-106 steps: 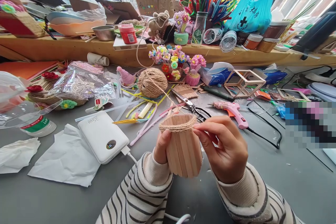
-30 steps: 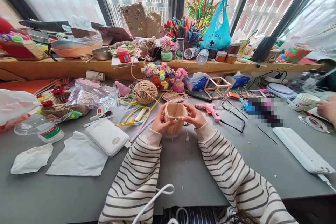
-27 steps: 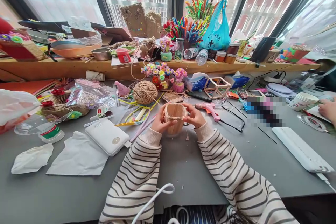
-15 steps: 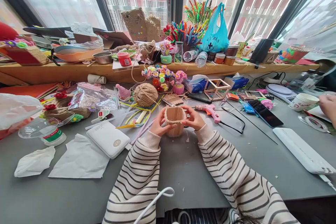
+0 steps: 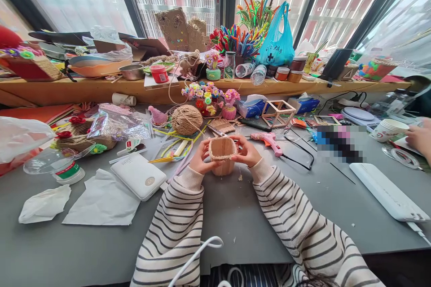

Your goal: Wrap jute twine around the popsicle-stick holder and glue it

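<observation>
A small box of wooden craft sticks (image 5: 222, 169), its rim wound with twine, stands between my hands with its open top tilted toward me. My left hand (image 5: 201, 158) grips the left side of the rim, and my right hand (image 5: 247, 151) grips the right side. Fingers of both hands curl around the twine edge. Just behind lies a ball of jute twine (image 5: 186, 119), with a strand running toward the box. Loose craft sticks (image 5: 221, 125) lie beyond my hands, and a pink hot glue gun (image 5: 268, 141) is to the right.
A white power bank (image 5: 138, 175) and tissues (image 5: 103, 199) lie at left. A long white device (image 5: 387, 193) lies at right, near another person's hand (image 5: 419, 136). A stick frame (image 5: 279, 114), flower pots and a crowded wooden ledge (image 5: 144, 95) stand behind.
The box has shifted slightly left and tipped a little more toward me, with both hands still on its rim. The other person's hand at far right has moved slightly.
</observation>
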Demonstrator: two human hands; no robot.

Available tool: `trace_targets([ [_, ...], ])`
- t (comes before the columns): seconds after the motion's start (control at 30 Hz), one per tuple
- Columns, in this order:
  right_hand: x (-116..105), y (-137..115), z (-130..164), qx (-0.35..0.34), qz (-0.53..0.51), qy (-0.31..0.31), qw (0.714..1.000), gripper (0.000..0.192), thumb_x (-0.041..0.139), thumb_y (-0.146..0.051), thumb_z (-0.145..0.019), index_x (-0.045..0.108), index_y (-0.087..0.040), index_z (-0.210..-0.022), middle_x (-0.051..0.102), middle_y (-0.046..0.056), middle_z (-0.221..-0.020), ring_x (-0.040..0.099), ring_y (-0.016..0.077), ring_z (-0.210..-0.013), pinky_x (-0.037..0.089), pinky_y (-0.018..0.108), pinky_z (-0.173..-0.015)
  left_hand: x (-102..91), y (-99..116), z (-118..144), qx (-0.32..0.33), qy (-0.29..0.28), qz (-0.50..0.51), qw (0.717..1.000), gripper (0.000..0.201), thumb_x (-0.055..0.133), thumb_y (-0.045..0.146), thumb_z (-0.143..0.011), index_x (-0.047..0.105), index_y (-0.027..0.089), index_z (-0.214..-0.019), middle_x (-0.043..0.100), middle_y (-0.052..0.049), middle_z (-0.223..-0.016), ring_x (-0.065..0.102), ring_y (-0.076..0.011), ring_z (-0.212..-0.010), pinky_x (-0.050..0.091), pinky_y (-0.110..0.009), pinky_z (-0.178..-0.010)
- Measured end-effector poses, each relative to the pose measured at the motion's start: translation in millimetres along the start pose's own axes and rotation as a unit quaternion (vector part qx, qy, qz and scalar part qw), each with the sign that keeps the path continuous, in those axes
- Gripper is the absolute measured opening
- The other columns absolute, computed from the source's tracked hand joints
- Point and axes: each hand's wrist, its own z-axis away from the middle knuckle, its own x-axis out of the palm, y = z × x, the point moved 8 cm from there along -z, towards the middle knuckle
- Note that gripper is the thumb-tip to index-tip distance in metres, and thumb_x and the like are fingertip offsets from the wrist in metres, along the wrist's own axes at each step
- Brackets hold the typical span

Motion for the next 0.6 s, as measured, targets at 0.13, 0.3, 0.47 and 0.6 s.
trace_targets([
  [0.13, 0, 1, 0, -0.001, 0.005, 0.002, 1.000, 0.070, 0.070, -0.056, -0.052, 0.052, -0.022, -0.110, 0.049, 0.007, -0.108, 0.051, 0.0163, -0.084, 0.047, 0.027, -0.062, 0.3, 0, 0, 0.002, -0.002, -0.007, 1.000, 0.073, 0.082, 0.019, -0.042, 0.050, 0.022, -0.108, 0.057, -0.009, -0.112, 0.049, -0.0301, -0.113, 0.038, -0.046, -0.094],
  [0.3, -1, 1, 0, -0.004, 0.013, 0.010, 1.000, 0.069, 0.070, -0.055, -0.052, 0.052, -0.023, -0.111, 0.046, 0.006, -0.106, 0.048, 0.0144, -0.081, 0.045, 0.025, -0.059, 5.5, 5, 3, 0.015, -0.012, -0.012, 1.000, 0.078, 0.081, 0.023, -0.046, 0.046, 0.022, -0.115, 0.052, -0.011, -0.118, 0.045, -0.0318, -0.117, 0.037, -0.046, -0.096],
  [0.47, 1, -2, 1, -0.009, 0.013, 0.009, 1.000, 0.068, 0.069, -0.055, -0.054, 0.051, -0.023, -0.111, 0.045, 0.006, -0.108, 0.048, 0.0154, -0.083, 0.045, 0.025, -0.060, 4.1, 10, 6, 0.073, 0.021, 0.000, 0.997, 0.097, 0.079, 0.029, -0.049, 0.026, 0.026, -0.131, 0.047, -0.009, -0.116, 0.046, -0.0283, -0.115, 0.034, -0.048, -0.099],
  [0.6, 2, -1, 0, -0.011, 0.013, 0.004, 1.000, 0.068, 0.068, -0.056, -0.055, 0.049, -0.023, -0.111, 0.045, 0.007, -0.108, 0.048, 0.0163, -0.085, 0.045, 0.026, -0.062, 4.0, 15, 6, 0.091, 0.011, -0.034, 0.995, 0.101, 0.078, 0.030, -0.050, 0.019, 0.028, -0.133, 0.040, -0.011, -0.123, 0.042, -0.0274, -0.119, 0.032, -0.049, -0.101],
])
